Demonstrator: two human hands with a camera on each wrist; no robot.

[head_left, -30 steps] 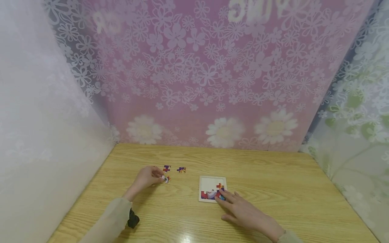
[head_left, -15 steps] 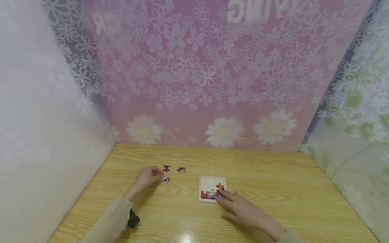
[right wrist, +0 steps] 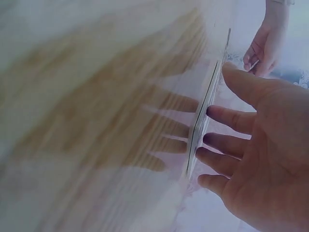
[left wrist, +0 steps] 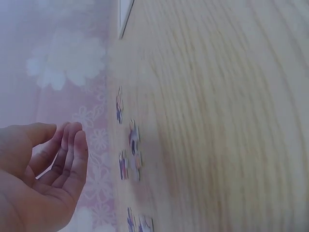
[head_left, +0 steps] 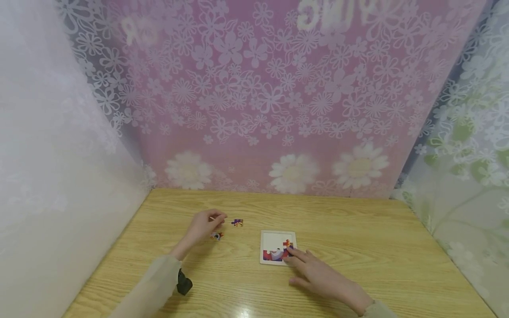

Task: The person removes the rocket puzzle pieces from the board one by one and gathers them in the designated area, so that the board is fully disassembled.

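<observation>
The left hand [head_left: 200, 227] hovers low over the table's left part, above a spot where a puzzle piece is hidden from the head view. In the left wrist view its thumb and bent fingers stand apart, and nothing shows between them. One loose piece [head_left: 216, 236] lies just below the fingers, another [head_left: 237, 222] to their right. A square white puzzle tray [head_left: 278, 232] holds joined pieces [head_left: 277, 255] along its bottom and right side. The right hand [head_left: 320, 276] rests its extended fingertips on the tray's lower right corner, covering part of the picture.
The wooden table [head_left: 358, 229] runs back to a pink flowered curtain [head_left: 254, 110], with pale curtains on both sides. A black thing [head_left: 184, 283] sits at the left wrist. Several loose pieces [left wrist: 134, 137] show in the left wrist view.
The left hand has moved right and a little away from the camera, from beside the lower loose piece to over the upper one. The right hand has hardly moved.
</observation>
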